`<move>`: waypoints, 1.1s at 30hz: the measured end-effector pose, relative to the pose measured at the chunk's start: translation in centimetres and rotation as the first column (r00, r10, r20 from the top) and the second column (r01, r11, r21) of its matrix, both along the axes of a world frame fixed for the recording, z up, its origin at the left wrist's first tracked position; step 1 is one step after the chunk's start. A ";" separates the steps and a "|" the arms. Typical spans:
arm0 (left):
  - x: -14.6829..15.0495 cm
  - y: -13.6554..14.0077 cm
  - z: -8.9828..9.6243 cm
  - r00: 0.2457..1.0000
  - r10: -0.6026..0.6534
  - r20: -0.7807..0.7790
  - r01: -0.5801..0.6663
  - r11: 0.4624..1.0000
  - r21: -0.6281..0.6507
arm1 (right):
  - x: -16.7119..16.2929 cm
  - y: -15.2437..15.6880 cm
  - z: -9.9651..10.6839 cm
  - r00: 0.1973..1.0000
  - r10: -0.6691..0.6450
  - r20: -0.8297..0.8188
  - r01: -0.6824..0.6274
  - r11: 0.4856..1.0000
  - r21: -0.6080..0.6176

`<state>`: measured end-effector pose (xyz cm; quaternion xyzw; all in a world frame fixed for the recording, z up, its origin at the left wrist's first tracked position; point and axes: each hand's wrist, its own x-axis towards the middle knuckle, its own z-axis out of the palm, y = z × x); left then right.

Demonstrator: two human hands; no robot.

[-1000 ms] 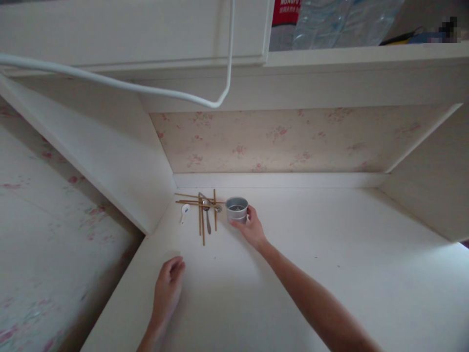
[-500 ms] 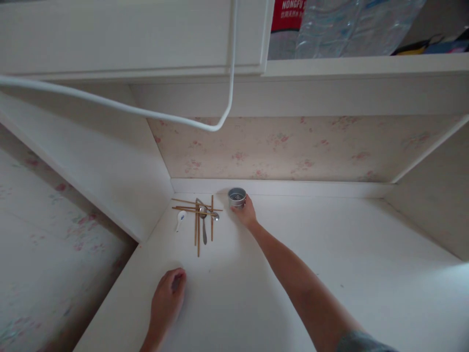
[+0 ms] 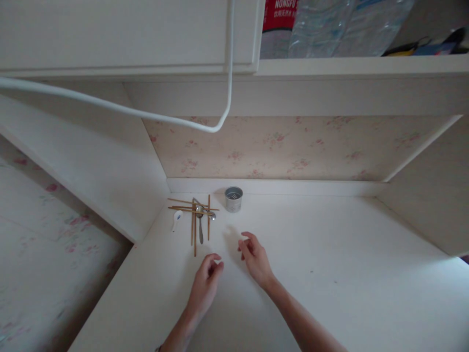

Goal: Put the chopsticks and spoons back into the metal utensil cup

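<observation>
White bench, floral wallpaper far. Your left hand, right hand: fingers parted. Chopsticks partly hide spoons; red pack cut off.

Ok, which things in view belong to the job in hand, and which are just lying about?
Likely in the job, nearest the left hand and right hand:
perforated metal cup
wooden chopsticks
metal spoons
white spoon

Probably just lying about, on the upper shelf:
red-labelled package
clear plastic items
</observation>
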<state>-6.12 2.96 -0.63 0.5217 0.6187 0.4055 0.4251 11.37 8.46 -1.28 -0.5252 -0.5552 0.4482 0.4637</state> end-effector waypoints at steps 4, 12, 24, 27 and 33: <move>4.0 1.1 0.1 0.983 -0.182 0.025 0.182 0.983 0.017 | -0.2 -4.5 -0.7 0.994 0.058 0.087 -0.054 0.997 -0.056; 5.0 0.5 -0.9 0.950 -0.305 -0.058 0.308 0.951 0.035 | 0.0 -7.6 -1.2 0.997 0.055 0.063 -0.053 0.998 -0.022; 4.7 0.7 -1.4 0.952 -0.296 -0.080 0.301 0.952 0.049 | 0.1 -7.3 -1.0 0.988 0.096 0.118 -0.097 0.995 0.005; 4.7 0.8 -1.5 0.952 -0.295 -0.086 0.300 0.953 0.046 | 0.2 -7.3 -1.1 0.987 0.097 0.130 -0.099 0.995 0.011; 4.7 0.8 -2.0 0.945 -0.300 -0.129 0.307 0.951 0.045 | 0.2 -7.2 -1.0 0.983 0.097 0.155 -0.101 0.995 0.020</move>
